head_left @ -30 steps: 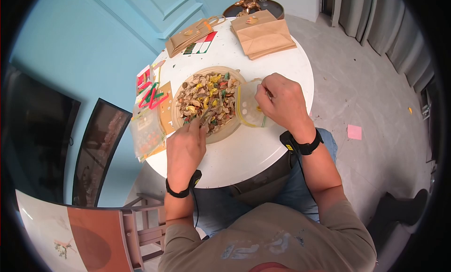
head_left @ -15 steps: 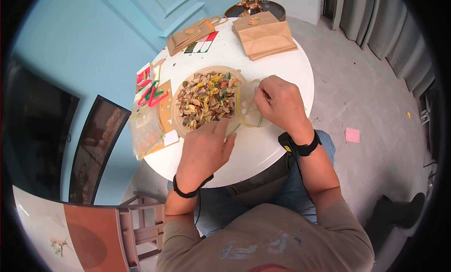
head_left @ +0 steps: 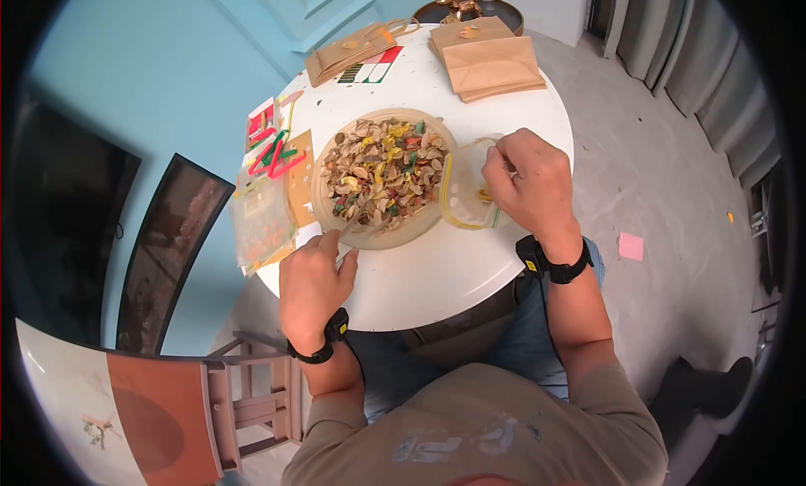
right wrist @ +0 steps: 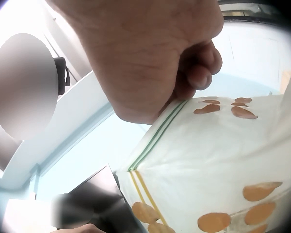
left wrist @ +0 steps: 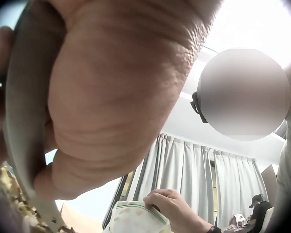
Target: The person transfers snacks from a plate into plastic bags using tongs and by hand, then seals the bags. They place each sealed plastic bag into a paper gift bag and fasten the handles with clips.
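Observation:
My left hand (head_left: pixel 315 288) is at the near left rim of a round tan basket (head_left: pixel 386 241) filled with dried petals (head_left: pixel 386 171). It grips a grey metal utensil (left wrist: pixel 29 92) with a long flat handle; the far end points down to the petals in the left wrist view. My right hand (head_left: pixel 533 179) pinches the top edge of a clear zip bag (head_left: pixel 462 188) at the basket's right side. The bag's mouth faces the basket, and several brown oval spots (right wrist: pixel 214 222) show on its side in the right wrist view.
Another plastic bag (head_left: pixel 260 221) lies at the table's left edge, below red and green strips (head_left: pixel 273 160). Brown paper bags (head_left: pixel 491 66) stand at the back right, with more paper bags (head_left: pixel 348 53) at the back left. A stool (head_left: pixel 252 402) stands at lower left.
My left hand went right toward the zip bag, then came back left and nearer the body with the utensil. The right hand keeps its hold on the zip bag beside the basket.

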{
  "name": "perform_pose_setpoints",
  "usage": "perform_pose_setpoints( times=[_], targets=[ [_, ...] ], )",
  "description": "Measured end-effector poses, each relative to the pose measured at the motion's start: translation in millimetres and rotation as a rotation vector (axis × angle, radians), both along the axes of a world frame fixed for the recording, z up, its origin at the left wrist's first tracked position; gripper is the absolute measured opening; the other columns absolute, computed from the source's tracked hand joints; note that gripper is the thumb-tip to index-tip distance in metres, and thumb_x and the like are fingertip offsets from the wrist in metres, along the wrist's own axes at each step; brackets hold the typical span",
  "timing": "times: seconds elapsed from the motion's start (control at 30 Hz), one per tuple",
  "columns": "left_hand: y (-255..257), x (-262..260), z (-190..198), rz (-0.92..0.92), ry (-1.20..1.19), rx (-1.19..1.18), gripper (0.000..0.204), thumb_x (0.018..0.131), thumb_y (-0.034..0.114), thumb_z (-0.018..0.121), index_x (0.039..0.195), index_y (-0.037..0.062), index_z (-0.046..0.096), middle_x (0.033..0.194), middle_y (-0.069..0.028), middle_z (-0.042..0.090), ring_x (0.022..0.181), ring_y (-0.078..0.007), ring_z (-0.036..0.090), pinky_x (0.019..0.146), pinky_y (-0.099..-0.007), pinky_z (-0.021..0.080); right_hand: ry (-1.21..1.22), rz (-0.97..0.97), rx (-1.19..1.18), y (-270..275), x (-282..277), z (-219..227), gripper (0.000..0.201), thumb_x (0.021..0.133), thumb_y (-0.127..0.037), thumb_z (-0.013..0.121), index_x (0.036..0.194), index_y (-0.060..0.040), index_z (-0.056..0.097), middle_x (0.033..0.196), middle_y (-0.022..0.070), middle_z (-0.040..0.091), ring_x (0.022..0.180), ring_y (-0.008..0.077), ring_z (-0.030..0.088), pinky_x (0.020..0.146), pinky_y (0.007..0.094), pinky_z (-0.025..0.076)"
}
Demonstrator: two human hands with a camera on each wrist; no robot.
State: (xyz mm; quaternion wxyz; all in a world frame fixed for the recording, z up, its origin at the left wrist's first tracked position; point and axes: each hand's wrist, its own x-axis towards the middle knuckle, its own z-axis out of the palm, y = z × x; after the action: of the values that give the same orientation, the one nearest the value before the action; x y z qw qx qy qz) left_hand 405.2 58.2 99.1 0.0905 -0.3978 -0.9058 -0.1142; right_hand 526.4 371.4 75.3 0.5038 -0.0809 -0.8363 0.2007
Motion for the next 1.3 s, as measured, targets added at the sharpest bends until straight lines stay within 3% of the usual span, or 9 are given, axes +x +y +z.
perform_pose_setpoints(
  times=[0.17, 0.67, 0.83, 1.3],
  targets=[
    [-2, -1, -13, 0.031, -0.044, -0.04, 0.03, 0.09, 0.018, 0.084, 0.113, 0.0003, 0.077, 0.09, -0.0206, 0.078, 0.076, -0.0394, 0.076, 0.071, -0.049, 0.059, -0.032, 0.009, -0.017, -5, -7, -6, 0.011, 0.089, -0.005, 0.076, 0.081, -0.0012, 0.069, 0.073, 0.0128, 0.066, 0.061, 0.0314, 0.066, 0.059, 0.0417, 0.054],
    [10, -10, -22, 0.023, -0.002, -0.044, 0.033, 0.089, 0.019, 0.085, 0.115, 0.0, 0.078, 0.09, -0.0207, 0.077, 0.081, -0.0428, 0.076, 0.071, -0.0511, 0.058, -0.056, 0.033, 0.013, -10, -9, -7, 0.012, 0.09, -0.004, 0.076, 0.082, -0.0017, 0.068, 0.075, 0.0131, 0.068, 0.063, 0.0326, 0.067, 0.06, 0.042, 0.056],
    [14, -6, -18, 0.033, 0.005, 0.034, 0.032, 0.089, 0.02, 0.085, 0.115, 0.0019, 0.079, 0.09, -0.0201, 0.078, 0.08, -0.0417, 0.076, 0.071, -0.0504, 0.059, -0.062, 0.037, 0.008, -10, -7, -6, 0.012, 0.089, -0.003, 0.077, 0.081, -0.0014, 0.068, 0.075, 0.0132, 0.067, 0.064, 0.0333, 0.067, 0.061, 0.0429, 0.056],
    [16, -12, -27, 0.064, 0.013, -0.019, 0.027, 0.092, 0.021, 0.083, 0.11, 0.0013, 0.077, 0.089, -0.0205, 0.078, 0.079, -0.0423, 0.076, 0.07, -0.0513, 0.058, -0.068, 0.042, 0.018, -11, -8, -7, 0.014, 0.089, -0.003, 0.077, 0.08, -0.0008, 0.067, 0.075, 0.0137, 0.067, 0.065, 0.0335, 0.067, 0.061, 0.0435, 0.056]
  ],
)
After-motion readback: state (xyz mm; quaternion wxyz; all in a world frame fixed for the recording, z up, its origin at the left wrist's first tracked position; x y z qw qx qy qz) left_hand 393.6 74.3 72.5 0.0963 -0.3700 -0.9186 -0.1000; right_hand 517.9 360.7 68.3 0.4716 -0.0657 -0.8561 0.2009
